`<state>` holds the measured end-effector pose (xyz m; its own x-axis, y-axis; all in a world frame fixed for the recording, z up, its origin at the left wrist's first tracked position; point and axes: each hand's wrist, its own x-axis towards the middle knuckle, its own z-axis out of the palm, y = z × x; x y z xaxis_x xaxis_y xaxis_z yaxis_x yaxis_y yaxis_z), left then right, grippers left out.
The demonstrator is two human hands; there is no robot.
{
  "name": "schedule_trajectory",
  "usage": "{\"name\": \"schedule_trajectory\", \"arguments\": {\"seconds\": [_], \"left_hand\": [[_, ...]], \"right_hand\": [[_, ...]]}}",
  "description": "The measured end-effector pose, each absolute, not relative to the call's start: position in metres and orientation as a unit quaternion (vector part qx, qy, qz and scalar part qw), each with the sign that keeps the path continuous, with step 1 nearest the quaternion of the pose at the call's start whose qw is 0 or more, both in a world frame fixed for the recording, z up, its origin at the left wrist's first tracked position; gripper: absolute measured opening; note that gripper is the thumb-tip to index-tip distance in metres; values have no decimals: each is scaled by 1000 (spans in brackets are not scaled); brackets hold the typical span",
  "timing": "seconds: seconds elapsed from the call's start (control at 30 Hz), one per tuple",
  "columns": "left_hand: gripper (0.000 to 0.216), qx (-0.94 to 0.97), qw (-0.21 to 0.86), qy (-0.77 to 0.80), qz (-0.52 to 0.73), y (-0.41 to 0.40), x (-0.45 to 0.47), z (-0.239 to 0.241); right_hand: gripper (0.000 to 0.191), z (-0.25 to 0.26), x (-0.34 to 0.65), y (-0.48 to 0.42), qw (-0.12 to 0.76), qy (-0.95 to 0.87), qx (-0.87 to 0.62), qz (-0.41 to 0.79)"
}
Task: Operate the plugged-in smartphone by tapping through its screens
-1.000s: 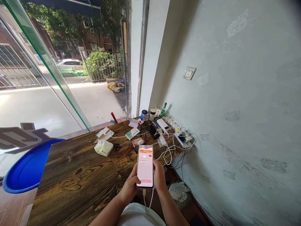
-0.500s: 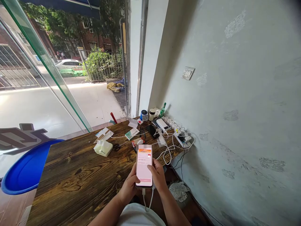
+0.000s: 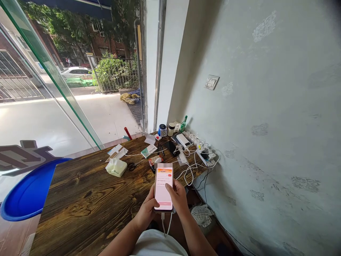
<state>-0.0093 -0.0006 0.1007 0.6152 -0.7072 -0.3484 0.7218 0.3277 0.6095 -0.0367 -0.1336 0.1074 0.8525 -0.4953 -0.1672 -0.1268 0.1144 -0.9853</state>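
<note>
A smartphone [image 3: 163,193] with a lit, mostly pale pink screen is held upright between both hands, above the table's near edge. My left hand [image 3: 146,212] grips its left side, the thumb over the lower left of the screen. On the other side my right hand [image 3: 179,199] is closed round the phone's right edge, with its thumb over the middle of the screen. The fingers behind the phone are hidden. A white charging cable [image 3: 163,222] is plugged into the phone's lower end and loops down over my lap.
On the wooden table [image 3: 87,206] lie a tissue pack [image 3: 116,168], scissors [image 3: 131,165], a green-and-white box [image 3: 148,151], a dark phone [image 3: 172,148] and a white power bank [image 3: 183,140]. Tangled cables run to a power strip [image 3: 206,159] by the wall. A green bottle [image 3: 183,124] stands behind.
The right thumb has shifted slightly up and left on the screen. My view has moved a little; both hands keep their hold on the phone.
</note>
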Motion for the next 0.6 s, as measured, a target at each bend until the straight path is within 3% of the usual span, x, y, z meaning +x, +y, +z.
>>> {"name": "schedule_trajectory", "arguments": {"seconds": [0.23,0.6], "left_hand": [[101,379,817,11,-435,0,-11,101],[105,396,801,35,-448,0,-12,108]], "right_hand": [[36,105,-41,-133,773,219,-582,-126],[33,106,-43,-130,765,241,-578,-147]]}}
